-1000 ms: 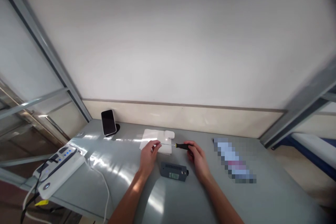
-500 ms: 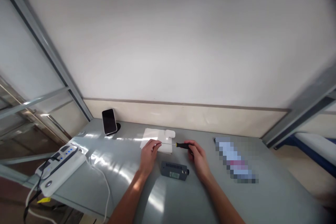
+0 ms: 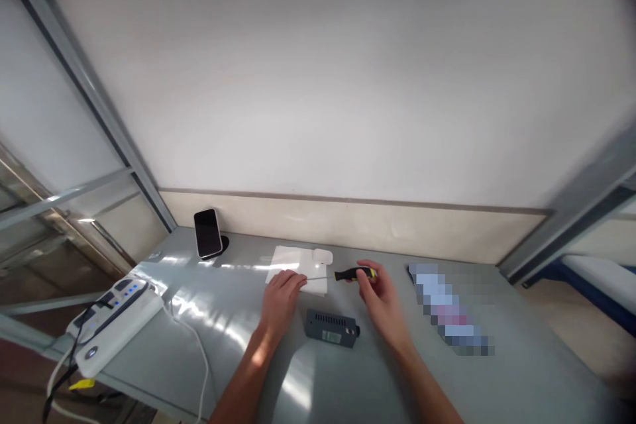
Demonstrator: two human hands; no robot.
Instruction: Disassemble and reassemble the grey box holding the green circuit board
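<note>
A screwdriver with a black and yellow handle lies level across the gap between my hands. My right hand has its thumb and fingers around the handle's end, and more of the handle shows between them. The fingertips of my left hand are closed at the tip of the thin shaft, which they hide; whether a small part is also pinched there I cannot tell. Just below sits a dark grey slotted box with a pale label and a small black knob at its right end, touched by neither hand.
White paper sheets lie behind my left hand, a small white object at their right corner. A phone leans on a stand at the back left. A white power strip with cables fills the left edge. Something pixelated lies right.
My right hand's fingers have loosened and shifted along the handle, uncovering its yellow and black end. My left hand's fingers have closed further over the shaft tip. The grey box stays put.
</note>
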